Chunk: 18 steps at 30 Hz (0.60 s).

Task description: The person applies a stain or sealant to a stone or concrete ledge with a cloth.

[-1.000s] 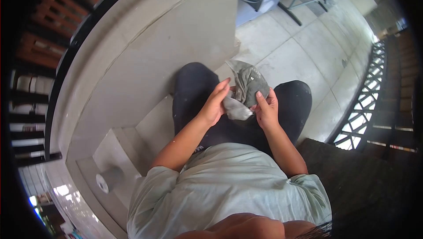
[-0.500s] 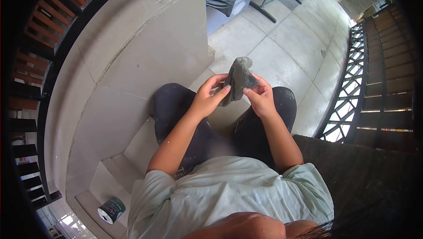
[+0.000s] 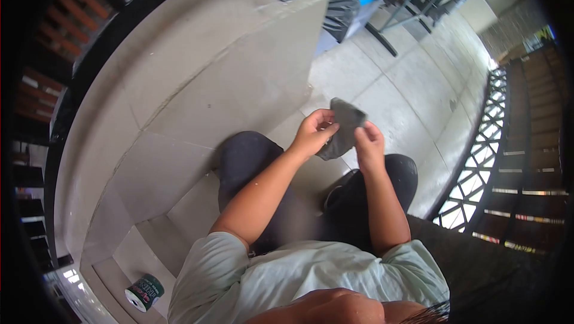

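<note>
A soft, dark grey piece of cloth [image 3: 345,125] hangs in front of my knees, held up between both hands. My left hand [image 3: 313,135] pinches its left edge between thumb and fingers. At the cloth's upper right corner, the thumb and fingertips of my right hand [image 3: 369,142] are closed on the edge. The cloth is slightly blurred, and its lower end droops between the hands over the floor. Below the hands are my knees in dark trousers [image 3: 248,156].
A beige tiled wall [image 3: 239,79] rises on the left, with steps beneath it. On a step sits a green printed cylinder with a white end [image 3: 145,292]. Black bags [image 3: 341,10] and a metal stand [image 3: 397,16] are at the back. A slatted gate [image 3: 520,156] borders the right.
The cloth has been turned and spread flatter between my hands, its top edge now tilted to the right. The view has shifted, so hands and surroundings sit lower in it.
</note>
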Each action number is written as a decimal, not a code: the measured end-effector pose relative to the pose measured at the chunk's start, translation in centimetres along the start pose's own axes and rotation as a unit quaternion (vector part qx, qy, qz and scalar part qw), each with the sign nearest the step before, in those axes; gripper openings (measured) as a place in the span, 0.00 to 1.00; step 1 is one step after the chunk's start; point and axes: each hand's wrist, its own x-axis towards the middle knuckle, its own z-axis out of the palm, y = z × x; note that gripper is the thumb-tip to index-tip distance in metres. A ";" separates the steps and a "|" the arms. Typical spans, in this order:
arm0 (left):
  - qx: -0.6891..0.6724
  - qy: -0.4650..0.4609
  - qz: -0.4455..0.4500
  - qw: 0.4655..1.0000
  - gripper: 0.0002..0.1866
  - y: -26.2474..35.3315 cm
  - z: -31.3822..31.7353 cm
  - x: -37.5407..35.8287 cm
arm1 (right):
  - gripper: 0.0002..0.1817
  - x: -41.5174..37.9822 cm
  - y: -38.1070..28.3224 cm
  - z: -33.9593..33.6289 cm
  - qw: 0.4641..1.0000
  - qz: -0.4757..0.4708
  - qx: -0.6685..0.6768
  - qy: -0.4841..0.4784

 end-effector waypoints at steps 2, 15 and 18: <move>-0.085 0.037 -0.008 0.996 0.17 1.3 -0.2 -0.1 | 0.13 0.4 -2.5 2.0 0.995 -0.013 0.094 -0.006; -0.219 -0.001 -0.057 0.974 0.20 1.3 0.6 -0.9 | 0.22 -0.1 -0.4 5.0 0.899 -0.300 -0.267 -0.174; -0.102 -0.003 -0.068 0.993 0.22 2.0 1.0 -1.2 | 0.18 0.5 -0.4 3.9 0.921 -0.295 -0.251 -0.052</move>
